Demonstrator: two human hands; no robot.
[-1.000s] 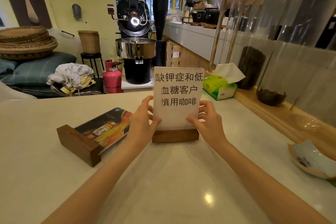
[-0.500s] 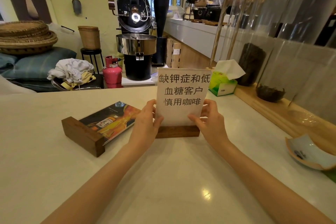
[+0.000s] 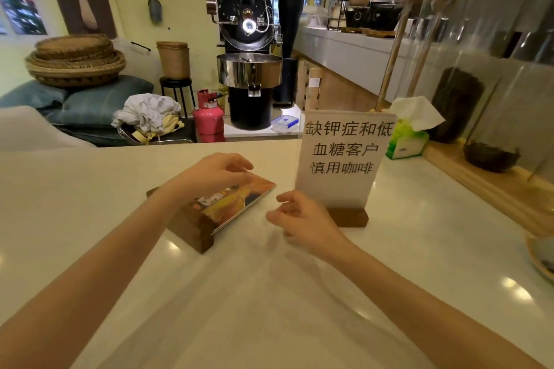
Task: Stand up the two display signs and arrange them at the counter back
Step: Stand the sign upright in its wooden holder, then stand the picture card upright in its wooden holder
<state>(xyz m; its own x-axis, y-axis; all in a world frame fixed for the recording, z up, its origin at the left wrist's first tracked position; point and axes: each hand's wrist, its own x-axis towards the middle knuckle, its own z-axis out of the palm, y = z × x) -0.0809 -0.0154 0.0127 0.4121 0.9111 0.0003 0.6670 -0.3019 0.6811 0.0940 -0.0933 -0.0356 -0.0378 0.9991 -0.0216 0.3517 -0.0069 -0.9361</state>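
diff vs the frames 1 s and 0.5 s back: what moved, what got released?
Both hands let go of the white text sign, which stands upright on its wooden base. The left hand moved left onto the picture sign; whether it grips it yet is unclear. The right hand pulled back and hovers empty between the signs. Unchanged: the picture sign lies flat on the counter; the tissue box sits at the back right.
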